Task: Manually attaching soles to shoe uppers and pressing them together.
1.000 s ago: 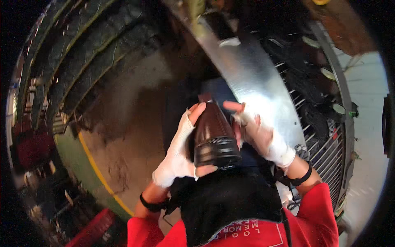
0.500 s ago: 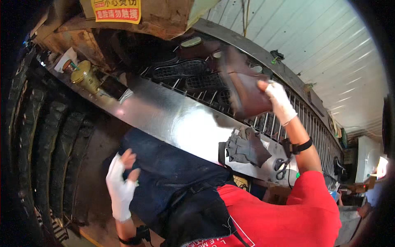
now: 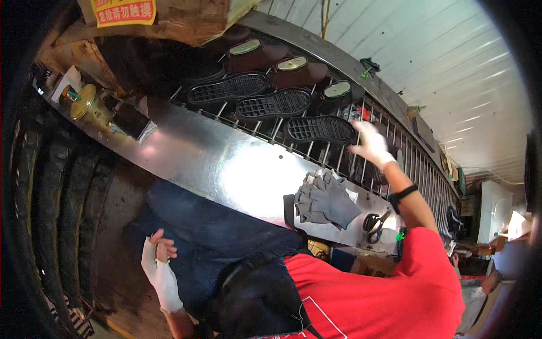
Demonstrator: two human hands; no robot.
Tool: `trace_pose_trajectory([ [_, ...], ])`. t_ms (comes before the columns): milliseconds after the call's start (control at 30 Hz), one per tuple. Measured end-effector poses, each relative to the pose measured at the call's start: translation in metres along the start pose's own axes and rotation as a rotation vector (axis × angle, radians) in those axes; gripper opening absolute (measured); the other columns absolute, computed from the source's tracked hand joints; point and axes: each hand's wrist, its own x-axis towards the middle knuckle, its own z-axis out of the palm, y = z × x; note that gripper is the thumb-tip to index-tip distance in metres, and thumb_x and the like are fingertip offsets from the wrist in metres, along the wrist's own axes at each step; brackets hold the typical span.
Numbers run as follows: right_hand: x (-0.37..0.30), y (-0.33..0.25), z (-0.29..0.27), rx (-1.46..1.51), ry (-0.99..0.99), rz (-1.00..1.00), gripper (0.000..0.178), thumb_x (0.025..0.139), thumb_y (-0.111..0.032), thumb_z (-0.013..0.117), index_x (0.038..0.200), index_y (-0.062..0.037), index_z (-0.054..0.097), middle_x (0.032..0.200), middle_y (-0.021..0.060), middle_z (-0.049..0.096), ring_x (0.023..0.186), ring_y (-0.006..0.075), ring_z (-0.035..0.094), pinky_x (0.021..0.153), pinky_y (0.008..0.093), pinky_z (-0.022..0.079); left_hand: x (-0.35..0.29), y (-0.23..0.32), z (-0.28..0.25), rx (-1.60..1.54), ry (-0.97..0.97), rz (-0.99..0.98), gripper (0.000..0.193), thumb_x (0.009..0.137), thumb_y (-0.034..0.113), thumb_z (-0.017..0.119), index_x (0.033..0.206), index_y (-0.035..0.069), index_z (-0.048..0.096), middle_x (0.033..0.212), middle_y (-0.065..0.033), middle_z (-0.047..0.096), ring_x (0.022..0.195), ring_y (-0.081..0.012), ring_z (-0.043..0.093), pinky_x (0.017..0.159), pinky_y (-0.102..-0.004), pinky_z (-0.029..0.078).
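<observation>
Right grip [image 3: 374, 146], right of centre, parted at black sole [image 3: 320, 130], hold unclear; left grip [image 3: 161, 274], lower left, half-curled, empty.

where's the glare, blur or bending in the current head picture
Head view: white glare washes out the middle of the metal shelf; head view: the right hand looks pale and slightly soft; head view: fisheye distortion curves the long gray rail, and the picture's corners are black.

Soles [image 3: 274, 104]: blk, rubber-like, matt, rough grid. Bench [image 3: 192, 148]: smooth metal, v. glossy. Grey gloves [image 3: 326, 202]: matt cloth. Red shirt [image 3: 378, 288]: matt cloth. Wall [image 3: 446, 73]: ribbed sheet, semi-gloss.
</observation>
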Motion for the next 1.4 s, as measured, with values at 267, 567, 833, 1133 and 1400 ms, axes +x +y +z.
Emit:
trace_pose_trajectory([
  [267,0.099,-0.121,0.001,-0.121,-0.162,-0.333,0.074,0.056,-0.031,0.088,0.120,-0.0083,0.060,0.108,0.0157,0.063,0.107,0.0370,0.061,0.090,0.0477,0.051,0.026,-0.011,0.037,-0.403,-0.205,-0.195,0.061,0.101,0.045,0.063,0.134,-0.006,0.054,0.104,-0.0164,0.069,0.089,-0.0238,0.070,0.077,-0.0363,0.060],
  [567,0.099,-0.216,-0.064,0.242,0.179,-0.703,0.066,0.083,-0.036,0.074,0.140,-0.0090,0.056,0.144,0.0194,0.053,0.134,0.0382,0.049,0.112,0.0506,0.039,0.035,0.002,0.078,-0.733,-0.319,-0.473,0.058,0.099,0.035,0.057,0.140,-0.006,0.049,0.127,-0.0204,0.066,0.117,-0.0319,0.066,0.096,-0.0450,0.057],
  [833,0.051,0.030,0.039,0.573,0.235,0.482,0.091,0.083,-0.056,0.076,0.149,-0.0011,0.047,0.115,0.0211,0.072,0.112,0.0344,0.069,0.100,0.0380,0.049,-0.007,-0.067,0.036,-0.745,0.104,-0.632,0.050,0.091,0.018,0.059,0.140,0.006,0.055,0.127,-0.0136,0.066,0.119,-0.0308,0.063,0.104,-0.0457,0.050],
  [1133,0.163,-0.009,0.043,1.717,0.056,1.181,0.109,0.083,-0.072,0.068,0.162,-0.0165,0.018,0.167,0.0180,0.018,0.154,0.0412,0.014,0.120,0.0667,0.010,-0.005,-0.085,0.030,-0.883,0.162,-0.586,0.055,0.097,0.022,0.063,0.147,0.007,0.048,0.138,-0.0107,0.059,0.122,-0.0276,0.060,0.104,-0.0450,0.050],
  [1400,0.085,0.046,0.038,1.742,0.106,0.953,0.066,0.093,-0.050,0.065,0.145,-0.0136,0.048,0.144,0.0142,0.055,0.132,0.0353,0.054,0.113,0.0578,0.039,0.004,-0.049,0.043,-0.671,0.049,-0.417,0.055,0.097,0.015,0.062,0.148,0.001,0.045,0.141,-0.0132,0.057,0.125,-0.0260,0.057,0.108,-0.0384,0.046],
])
